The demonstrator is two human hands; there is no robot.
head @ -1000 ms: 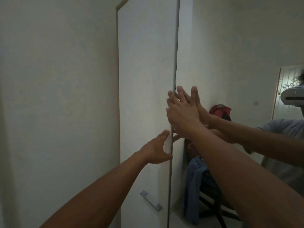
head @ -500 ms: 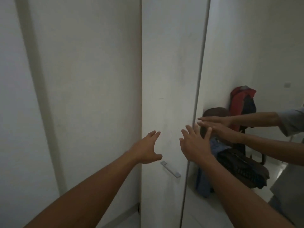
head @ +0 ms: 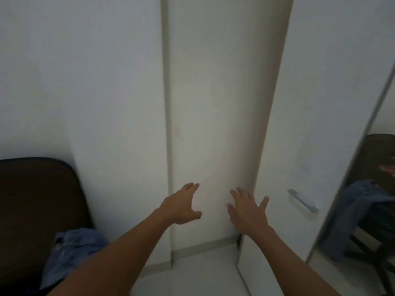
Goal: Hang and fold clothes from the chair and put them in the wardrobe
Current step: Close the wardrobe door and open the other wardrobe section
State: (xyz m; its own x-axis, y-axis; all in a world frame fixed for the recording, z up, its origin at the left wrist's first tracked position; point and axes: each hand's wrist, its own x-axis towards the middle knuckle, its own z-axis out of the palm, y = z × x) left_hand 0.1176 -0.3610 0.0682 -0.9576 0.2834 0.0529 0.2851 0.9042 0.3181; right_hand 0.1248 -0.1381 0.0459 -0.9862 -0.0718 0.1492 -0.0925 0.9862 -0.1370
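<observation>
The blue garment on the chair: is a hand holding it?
No, the left hand and the right hand are both open and empty, apart from the blue garment lying on the chair.

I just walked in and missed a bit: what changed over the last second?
Both hands came off the wardrobe door and dropped lower: the left hand and right hand now hover open, left of the door handle. The view swung left, bringing the chair into sight. Unchanged: blue garment on it, hands empty.
</observation>
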